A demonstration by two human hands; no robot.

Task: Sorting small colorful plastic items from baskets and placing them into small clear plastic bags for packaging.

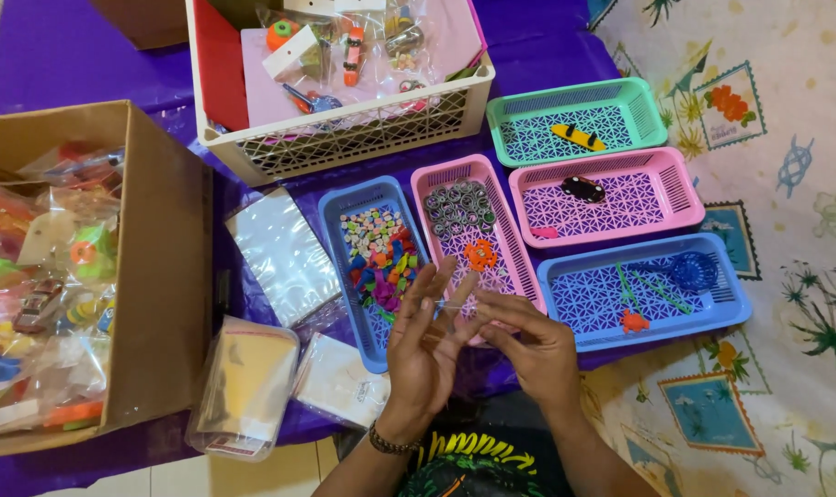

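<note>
A: The left hand [424,342] is raised palm-up with fingers spread loose, a thin clear strip [451,305] pinched between its fingertips and those of the right hand [535,345]. Is either hand closed on anything else?

B: No; the right hand's fingers are drawn together on the strip's other end, just over the near edge of the long pink tray.

A: What lies from the left side across?

B: A cardboard box [155,267] of bagged toys, then clear plastic bags [284,253] on the purple cloth, a blue tray [337,230] of small coloured beads, the long pink tray [519,262] of grey rings, and at right a green tray [620,97], a wide pink tray [671,179] and a wide blue tray [712,304].

A: And behind?

B: A white lattice basket [363,124] of packed toys.
</note>
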